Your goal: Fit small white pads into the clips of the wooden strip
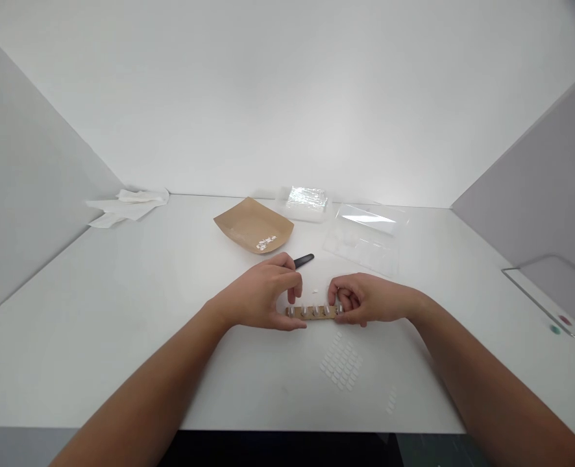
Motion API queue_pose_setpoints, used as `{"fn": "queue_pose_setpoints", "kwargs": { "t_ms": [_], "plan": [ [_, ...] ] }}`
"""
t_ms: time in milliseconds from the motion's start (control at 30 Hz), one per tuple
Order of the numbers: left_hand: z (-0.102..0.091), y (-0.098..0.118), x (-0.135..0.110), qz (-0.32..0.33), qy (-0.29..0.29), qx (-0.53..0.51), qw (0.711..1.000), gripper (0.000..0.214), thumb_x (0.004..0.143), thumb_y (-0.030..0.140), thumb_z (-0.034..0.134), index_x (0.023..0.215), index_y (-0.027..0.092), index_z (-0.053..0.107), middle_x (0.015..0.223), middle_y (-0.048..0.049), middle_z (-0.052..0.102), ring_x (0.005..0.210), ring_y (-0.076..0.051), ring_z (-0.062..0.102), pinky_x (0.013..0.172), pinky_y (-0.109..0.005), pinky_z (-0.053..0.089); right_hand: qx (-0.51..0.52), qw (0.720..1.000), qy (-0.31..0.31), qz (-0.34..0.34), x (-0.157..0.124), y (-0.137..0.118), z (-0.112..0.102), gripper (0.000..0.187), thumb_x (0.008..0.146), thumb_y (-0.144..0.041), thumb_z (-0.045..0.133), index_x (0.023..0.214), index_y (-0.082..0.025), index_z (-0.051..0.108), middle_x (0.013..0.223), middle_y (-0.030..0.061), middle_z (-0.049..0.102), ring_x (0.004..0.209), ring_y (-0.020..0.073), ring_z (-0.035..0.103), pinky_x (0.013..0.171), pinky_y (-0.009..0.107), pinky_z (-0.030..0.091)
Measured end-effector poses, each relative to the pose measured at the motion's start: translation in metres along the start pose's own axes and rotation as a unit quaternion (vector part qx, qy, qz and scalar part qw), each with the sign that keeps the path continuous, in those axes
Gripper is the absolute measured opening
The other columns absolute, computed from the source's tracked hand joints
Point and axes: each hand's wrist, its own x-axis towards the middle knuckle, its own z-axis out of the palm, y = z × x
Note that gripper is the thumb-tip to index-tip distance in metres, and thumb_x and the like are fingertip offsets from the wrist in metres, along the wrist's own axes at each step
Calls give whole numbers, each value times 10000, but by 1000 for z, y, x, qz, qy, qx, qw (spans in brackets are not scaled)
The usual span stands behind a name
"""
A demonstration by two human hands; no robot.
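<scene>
A narrow brown strip [320, 316] lies on the white table, with several small clear pieces shaped like nail tips [315, 311] standing in a row along it. My left hand [263, 293] is at the strip's left end, its thumb along the front edge and its bent fingers behind. At the right end, my right hand [365, 299] closes thumb and index finger around the strip beside the last clear piece. Just behind the strip lies a tiny white piece [315, 291]. The black handle [304, 261] of a tool shows behind my left hand, which hides the rest.
A brown paper tray [248, 224] holds small white pieces [267, 243]. Behind are a shiny clear packet [307, 200] and clear plastic sheets [365, 237]. A sheet of clear tabs [341, 363] lies in front. White tissues [129, 206] are at left, a wire frame [540, 305] at right.
</scene>
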Motion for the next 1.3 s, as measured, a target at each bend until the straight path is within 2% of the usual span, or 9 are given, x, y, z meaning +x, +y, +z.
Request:
{"fn": "queue_pose_setpoints", "kwargs": {
  "t_ms": [200, 433, 633, 867, 1067, 1167, 1300],
  "plan": [
    [-1, -4, -1, -1, -24, -15, 1000, 319, 712, 393, 921, 775, 199, 675, 730, -22, 708, 963, -237, 619, 635, -263, 453, 4, 1000, -2, -2, -1, 0, 0, 281, 855, -380, 782, 1061, -239, 652, 757, -35, 678, 637, 141, 659, 590, 255, 505],
    [2, -5, -1, 12, -12, -18, 1000, 258, 716, 350, 924, 726, 193, 718, 648, -28, 680, 963, -251, 639, 623, -271, 460, 1, 1000, -1, -5, 0, 1, 0, 283, 858, -377, 771, 1070, -234, 649, 746, -36, 680, 641, 144, 666, 591, 256, 496],
    [2, -7, -1, 5, -16, -18, 1000, 306, 712, 415, 932, 738, 196, 721, 686, -25, 702, 981, -241, 637, 631, -271, 460, 1, 1000, 1, -2, -1, 1, 0, 281, 858, -376, 771, 1071, -238, 650, 756, -32, 682, 645, 144, 665, 598, 257, 501],
    [2, -4, 1, 27, 3, 0, 1000, 494, 657, 588, 920, 789, 201, 642, 732, -20, 692, 859, -219, 591, 613, -272, 428, -1, 1000, 1, 0, 0, 1, 0, 291, 854, -390, 777, 1070, -244, 648, 758, -29, 686, 647, 149, 663, 589, 258, 494],
    [11, -4, 3, 44, 0, 11, 999, 436, 747, 553, 880, 927, 198, 702, 841, -43, 703, 911, -230, 596, 724, -300, 476, -1, 1000, 1, -4, -1, 0, 0, 275, 863, -377, 767, 1072, -244, 646, 752, -31, 684, 655, 151, 669, 583, 252, 485],
    [13, -4, 3, 55, -4, 18, 998, 412, 769, 550, 864, 917, 198, 708, 812, -44, 682, 903, -231, 600, 708, -298, 475, -1, 1000, 1, -2, -1, -1, 1, 283, 860, -385, 769, 1073, -242, 648, 761, -26, 690, 660, 156, 675, 585, 258, 490],
    [13, -2, 4, 70, 4, 31, 997, 478, 759, 633, 837, 879, 194, 690, 785, -46, 658, 870, -235, 594, 702, -312, 476, -2, 1000, 3, 2, -2, -2, 0, 298, 855, -403, 774, 1075, -243, 650, 768, -22, 694, 661, 159, 675, 591, 264, 499]
  ]
}}
